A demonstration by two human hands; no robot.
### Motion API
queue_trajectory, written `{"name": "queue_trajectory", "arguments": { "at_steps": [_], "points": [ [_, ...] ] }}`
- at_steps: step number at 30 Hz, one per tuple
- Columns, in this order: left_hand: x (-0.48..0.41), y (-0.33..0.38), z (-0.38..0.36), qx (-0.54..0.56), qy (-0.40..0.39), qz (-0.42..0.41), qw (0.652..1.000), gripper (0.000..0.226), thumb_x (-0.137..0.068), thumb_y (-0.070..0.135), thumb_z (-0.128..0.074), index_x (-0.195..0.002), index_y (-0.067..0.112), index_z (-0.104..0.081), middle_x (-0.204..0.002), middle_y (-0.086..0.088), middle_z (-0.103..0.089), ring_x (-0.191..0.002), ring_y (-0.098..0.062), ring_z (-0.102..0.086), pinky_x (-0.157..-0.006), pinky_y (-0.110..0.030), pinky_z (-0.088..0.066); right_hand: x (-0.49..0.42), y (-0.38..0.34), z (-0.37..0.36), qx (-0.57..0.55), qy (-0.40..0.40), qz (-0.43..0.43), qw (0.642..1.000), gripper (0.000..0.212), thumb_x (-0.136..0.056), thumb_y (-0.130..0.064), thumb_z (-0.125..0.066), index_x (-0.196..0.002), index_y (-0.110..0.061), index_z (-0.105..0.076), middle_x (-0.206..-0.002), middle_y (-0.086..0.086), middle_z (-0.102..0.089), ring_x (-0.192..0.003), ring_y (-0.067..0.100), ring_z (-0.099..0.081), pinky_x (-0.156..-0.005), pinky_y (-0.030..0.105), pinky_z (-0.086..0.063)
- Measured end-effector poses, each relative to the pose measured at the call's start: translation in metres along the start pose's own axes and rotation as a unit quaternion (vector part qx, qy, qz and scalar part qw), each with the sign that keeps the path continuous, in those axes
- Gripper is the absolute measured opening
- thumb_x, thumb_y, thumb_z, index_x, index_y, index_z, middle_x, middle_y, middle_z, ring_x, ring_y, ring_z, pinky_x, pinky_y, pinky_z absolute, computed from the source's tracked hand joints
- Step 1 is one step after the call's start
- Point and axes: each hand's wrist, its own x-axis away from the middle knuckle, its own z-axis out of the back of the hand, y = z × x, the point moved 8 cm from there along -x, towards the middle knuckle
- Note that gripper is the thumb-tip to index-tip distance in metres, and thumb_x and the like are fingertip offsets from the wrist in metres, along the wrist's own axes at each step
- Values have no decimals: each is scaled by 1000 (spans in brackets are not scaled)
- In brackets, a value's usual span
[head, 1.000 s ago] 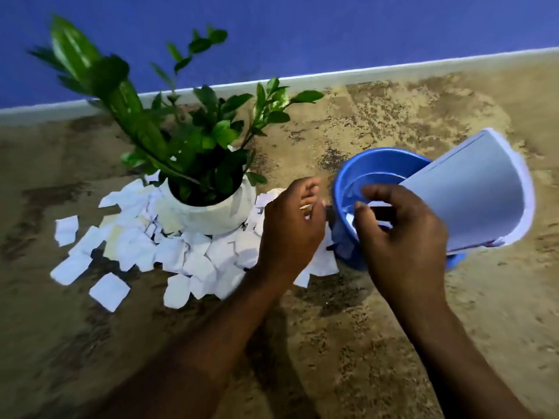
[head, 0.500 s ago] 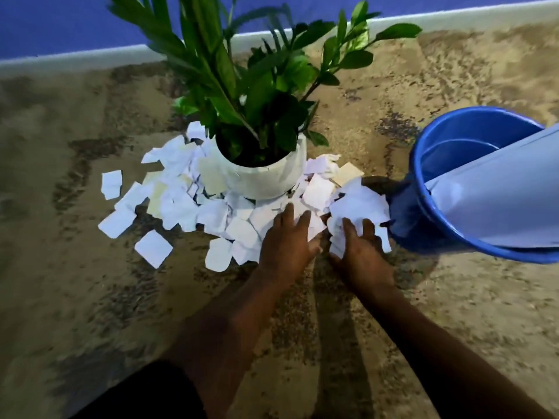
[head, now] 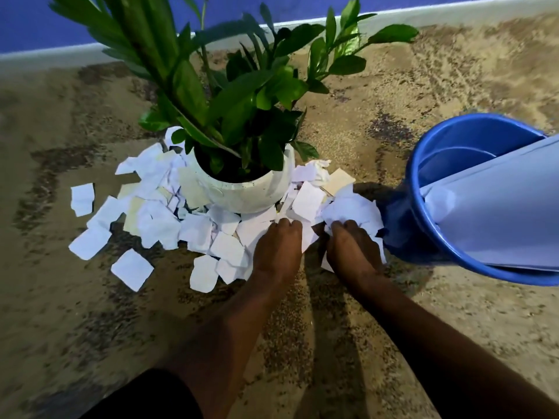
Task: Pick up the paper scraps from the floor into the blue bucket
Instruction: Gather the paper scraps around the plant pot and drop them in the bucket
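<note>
**Two hands gathering paper scraps beside a blue bucket**

Seen from above, a person reaches both bare arms down to a mottled tan floor (head: 90, 328). White paper scraps (head: 157, 219) lie scattered on the floor, thickest around the front and left of a white pot (head: 242, 192) holding a leafy green plant (head: 242, 95). A few scraps lie loose further to the left.

The left hand (head: 276, 249) rests on the scraps in front of the pot, fingers bent under at the knuckles with the tips hidden, so it is unclear whether they hold any paper. The right hand (head: 351, 252), just beside it, has its fingers curled into a crumpled wad (head: 351, 210) of scraps and grips it against the floor.

The bucket (head: 423, 164) stands at the right, just beside the wad, its mouth tilted towards the camera. A large pale sheet (head: 499, 207) leans inside it and sticks out over the rim. A blue wall (head: 45, 19) with a white skirting runs along the top
</note>
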Motion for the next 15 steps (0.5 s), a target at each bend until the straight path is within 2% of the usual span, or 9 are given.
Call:
{"name": "queue_trajectory", "arguments": {
  "at_steps": [4, 8, 12, 15],
  "points": [
    [-1, -2, 11, 17, 22, -3, 1000, 23, -89, 12, -60, -112, 10, -62, -105, -12, -69, -93, -26, -66, -76, -32, -54, -1, -2, 17, 17, 54, 5, 998, 17, -91, -21, -51, -100, -14, -64, -95, 12, -69, -86, 33, -66, -67, 35, -51],
    [-1, -1, 38, 44, 73, 10, 996, 18, -91, 11, -57, -107, 9, -65, -98, -12, -71, -87, -23, -69, -72, -29, -54, -2, -5, 35, -2, 67, -5, 998, 17, -91, -19, -50, -98, -12, -64, -93, 12, -68, -84, 31, -65, -67, 34, -51],
    [6, 1, 79, 120, 112, 53, 985, 23, -96, 17, -49, -109, 9, -66, -100, -8, -72, -88, -19, -69, -75, -25, -52, 9, -10, 86, -133, 134, -27, 982, 16, -90, -12, -50, -89, -8, -65, -83, 13, -68, -73, 31, -63, -60, 35, -50],
    [20, 10, 116, 192, 119, 71, 972, 18, -93, 16, -53, -98, 9, -69, -91, -8, -73, -80, -21, -68, -71, -29, -55, 30, -19, 141, -216, 210, -23, 953, 15, -86, -9, -53, -87, -9, -68, -82, 9, -70, -67, 21, -62, -60, 33, -49]
  ]
}}
